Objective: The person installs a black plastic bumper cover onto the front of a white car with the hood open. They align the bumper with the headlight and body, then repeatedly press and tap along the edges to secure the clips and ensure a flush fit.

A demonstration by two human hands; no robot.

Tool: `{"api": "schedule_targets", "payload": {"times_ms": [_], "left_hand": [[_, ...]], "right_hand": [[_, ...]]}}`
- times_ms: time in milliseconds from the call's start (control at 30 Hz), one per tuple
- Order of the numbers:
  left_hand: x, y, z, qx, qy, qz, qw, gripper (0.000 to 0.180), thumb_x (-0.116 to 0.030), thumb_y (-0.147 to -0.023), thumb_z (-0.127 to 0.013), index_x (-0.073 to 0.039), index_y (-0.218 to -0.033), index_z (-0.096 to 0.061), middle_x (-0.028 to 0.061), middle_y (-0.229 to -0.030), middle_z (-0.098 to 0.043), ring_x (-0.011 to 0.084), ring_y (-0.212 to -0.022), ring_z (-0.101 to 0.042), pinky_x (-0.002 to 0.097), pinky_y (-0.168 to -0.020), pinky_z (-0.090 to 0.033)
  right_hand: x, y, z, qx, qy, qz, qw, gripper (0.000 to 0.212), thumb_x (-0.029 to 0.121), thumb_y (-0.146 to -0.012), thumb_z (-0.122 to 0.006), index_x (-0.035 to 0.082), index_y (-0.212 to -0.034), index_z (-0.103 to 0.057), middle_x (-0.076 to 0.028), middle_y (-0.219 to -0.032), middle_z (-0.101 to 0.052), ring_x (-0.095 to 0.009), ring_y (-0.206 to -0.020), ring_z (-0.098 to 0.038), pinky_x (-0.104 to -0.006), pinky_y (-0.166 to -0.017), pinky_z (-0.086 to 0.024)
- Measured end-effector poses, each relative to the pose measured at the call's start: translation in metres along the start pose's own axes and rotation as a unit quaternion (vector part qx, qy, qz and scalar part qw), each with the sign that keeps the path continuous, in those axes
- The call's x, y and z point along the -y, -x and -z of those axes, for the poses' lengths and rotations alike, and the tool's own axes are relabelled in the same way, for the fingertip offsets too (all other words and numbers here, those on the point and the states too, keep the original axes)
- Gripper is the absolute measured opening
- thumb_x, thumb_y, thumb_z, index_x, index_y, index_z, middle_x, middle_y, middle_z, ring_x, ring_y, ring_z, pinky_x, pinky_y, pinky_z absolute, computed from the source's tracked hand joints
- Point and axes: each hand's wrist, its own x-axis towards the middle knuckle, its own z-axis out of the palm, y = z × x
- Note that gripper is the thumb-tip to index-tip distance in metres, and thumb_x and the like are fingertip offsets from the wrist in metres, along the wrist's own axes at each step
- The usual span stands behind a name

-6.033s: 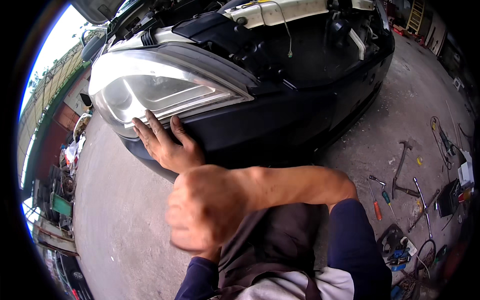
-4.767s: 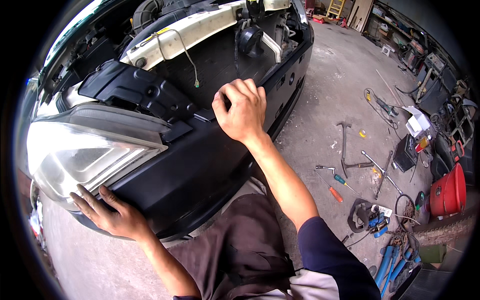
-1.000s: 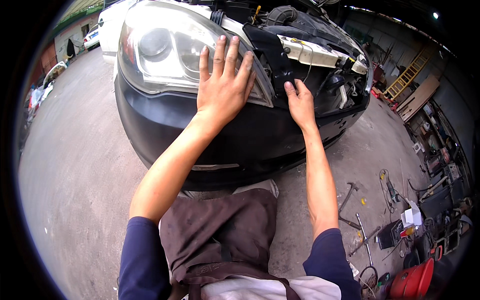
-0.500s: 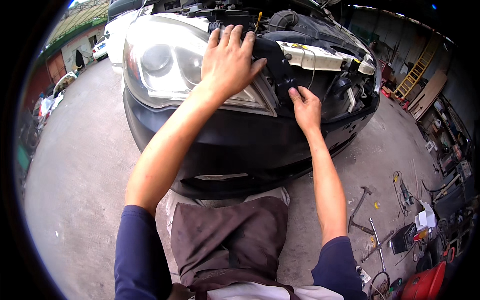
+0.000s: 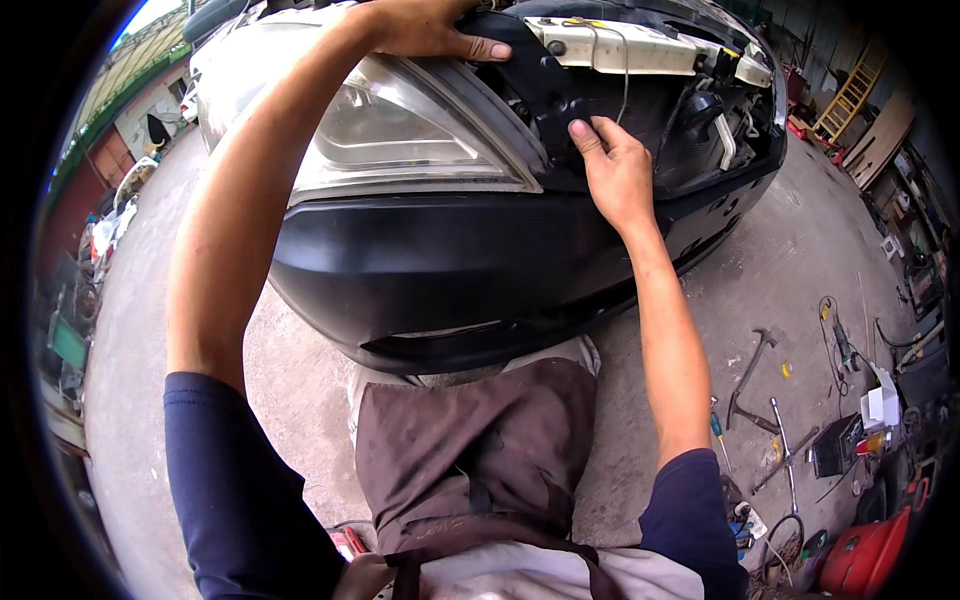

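Note:
In front of me is a car front with a black bumper (image 5: pixel 430 255) and a clear headlight (image 5: pixel 400 130). Between the headlight and the open grille area runs a black plastic trim panel (image 5: pixel 540 80). My right hand (image 5: pixel 618 172) pinches this panel's lower end, thumb on its face and fingers curled at the edge. My left hand (image 5: pixel 425 28) lies over the headlight's upper inner corner, its thumb stretched across onto the panel. The tips of its other fingers are cut off by the picture's upper edge.
A pale crossbar (image 5: pixel 620 50) with a thin cable hangs right of the panel. On the floor at right lie a hammer (image 5: pixel 750 375), a cross wrench (image 5: pixel 785 460), a black box (image 5: pixel 835 445) and a red container (image 5: pixel 865 555). A yellow ladder (image 5: pixel 850 95) leans farther back.
My view has shifted closer to the car. The left hand now sits higher in view, at the upper edge, its forearm farther left. My right hand keeps its hold on the panel's lower end.

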Motion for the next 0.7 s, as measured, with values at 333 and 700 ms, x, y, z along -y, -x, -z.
{"api": "schedule_targets", "payload": {"times_ms": [333, 700], "left_hand": [[-0.003, -0.017, -0.007, 0.007, 0.03, -0.05, 0.998, 0.093, -0.076, -0.077, -0.064, 0.004, -0.124, -0.057, 0.0267, -0.114, -0.065, 0.0379, -0.11, -0.062, 0.0439, -0.093, -0.048], [0.0, -0.012, -0.001, -0.001, 0.024, -0.057, 0.998, 0.098, -0.077, -0.077, -0.063, 0.005, -0.13, -0.055, 0.0264, -0.117, -0.064, 0.037, -0.114, -0.061, 0.0418, -0.097, -0.048]], "right_hand": [[-0.006, 0.008, 0.004, -0.06, 0.04, 0.035, 0.997, 0.038, 0.04, -0.096, -0.062, 0.003, -0.1, -0.068, -0.014, -0.072, -0.066, -0.033, -0.069, -0.065, -0.0388, -0.065, -0.049], [-0.17, 0.205, -0.022, -0.44, -0.177, -0.386, 0.791, 0.036, 0.022, -0.101, -0.042, -0.008, -0.116, -0.054, -0.019, -0.114, -0.059, -0.025, -0.099, -0.061, -0.0365, -0.09, -0.052]]}}
